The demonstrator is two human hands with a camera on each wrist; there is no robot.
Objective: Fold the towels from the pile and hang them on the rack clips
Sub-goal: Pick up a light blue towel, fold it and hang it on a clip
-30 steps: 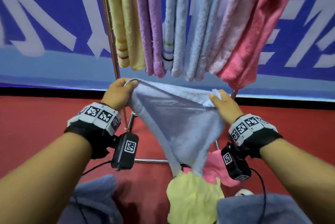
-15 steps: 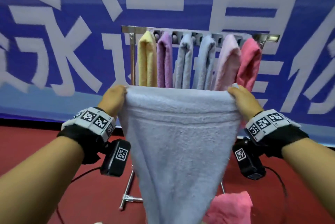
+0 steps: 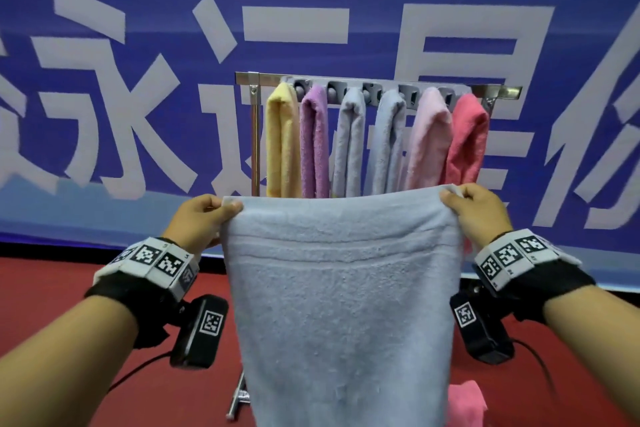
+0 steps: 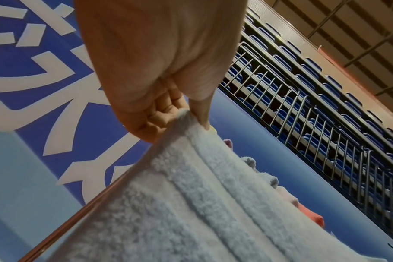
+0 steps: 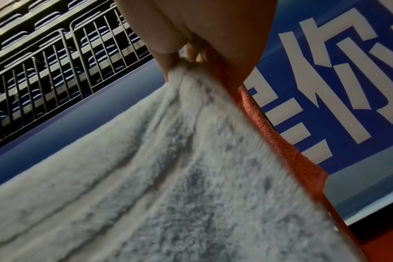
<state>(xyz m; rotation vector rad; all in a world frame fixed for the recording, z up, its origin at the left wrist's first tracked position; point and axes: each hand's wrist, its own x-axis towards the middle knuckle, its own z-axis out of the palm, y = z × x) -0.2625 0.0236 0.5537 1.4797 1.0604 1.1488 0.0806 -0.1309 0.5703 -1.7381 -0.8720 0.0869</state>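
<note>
A pale blue-grey towel (image 3: 343, 295) hangs flat and spread wide in front of me, held up by its two top corners. My left hand (image 3: 204, 215) pinches the top left corner (image 4: 186, 117) between thumb and curled fingers. My right hand (image 3: 474, 212) pinches the top right corner (image 5: 182, 69) the same way. Behind the towel stands the metal rack (image 3: 377, 80) with its row of grey clips. Several folded towels hang from it: yellow (image 3: 282, 139), purple (image 3: 313, 139), two blue-grey, pale pink (image 3: 429, 139) and coral pink (image 3: 467, 136). The held towel hides their lower ends.
A blue banner with large white characters (image 3: 104, 97) fills the wall behind the rack. The floor is red (image 3: 52, 288). A pink towel (image 3: 465, 402) lies low at the right. The rack's foot (image 3: 239, 399) shows left of the held towel. Railings and blue seats (image 4: 303, 106) rise above the banner.
My hands have lifted the towel from the pile and drawn apart, so it went from bunched to flat and wide. My view rose from the pile to the rack's top bar.
</note>
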